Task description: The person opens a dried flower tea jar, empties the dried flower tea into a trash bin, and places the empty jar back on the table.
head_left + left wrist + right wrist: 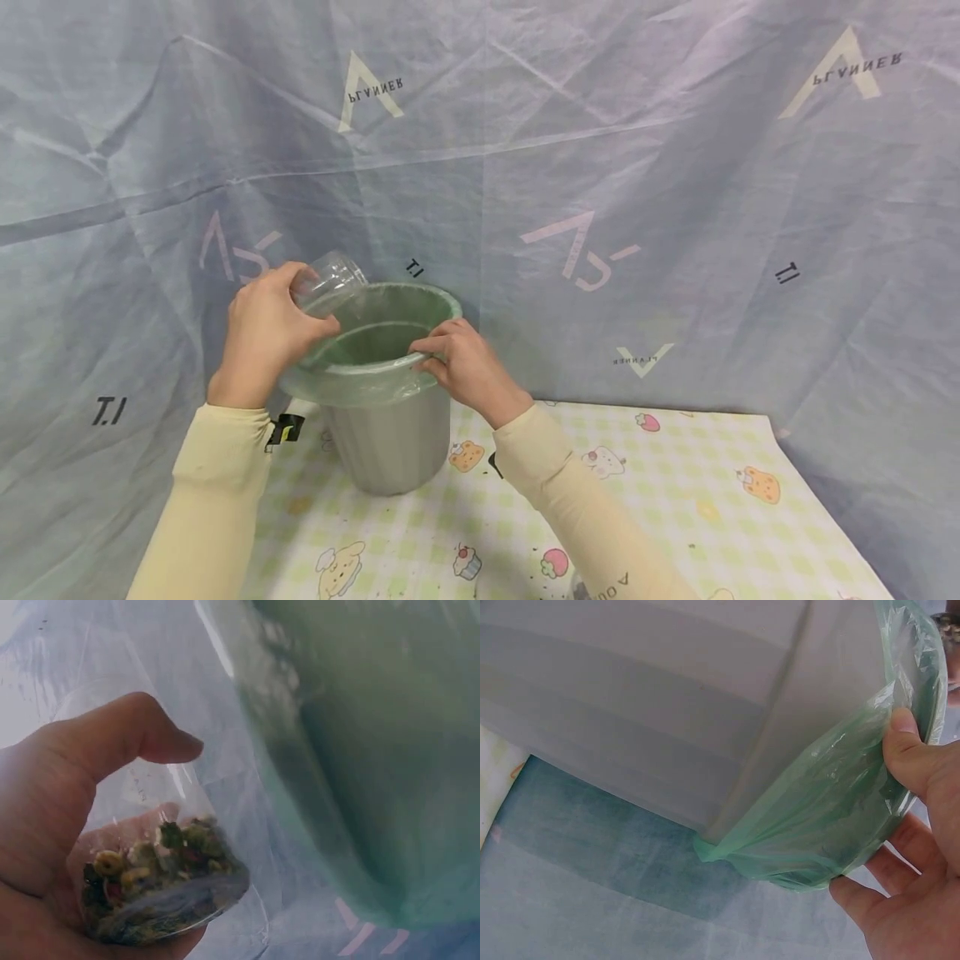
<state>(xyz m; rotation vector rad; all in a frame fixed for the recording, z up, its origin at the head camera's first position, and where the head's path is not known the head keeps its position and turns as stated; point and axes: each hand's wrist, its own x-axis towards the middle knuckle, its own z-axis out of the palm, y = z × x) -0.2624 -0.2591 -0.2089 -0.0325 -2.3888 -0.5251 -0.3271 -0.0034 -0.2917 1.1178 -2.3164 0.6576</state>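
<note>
My left hand [262,325] grips a clear plastic cup [336,277] at the left of the bin's rim. In the left wrist view, the cup holds dried mixed bits [154,870], green, yellow and brown, in its lower part. The cup is tilted in the head view. A grey bin [397,446] stands upright, lined with a thin green plastic bag [360,387] folded over its rim. My right hand [476,367] pinches the bag-covered rim at the near right, thumb outside, as the right wrist view shows. The bottom of the bin's inside is hidden.
The bin stands on a green-checked tablecloth [660,500] printed with cartoon figures. Close behind it hangs a grey-blue cloth [712,208], which also covers the left side. Small dark specks lie on the tablecloth. A black object with a yellow mark [285,429] shows beside my left wrist.
</note>
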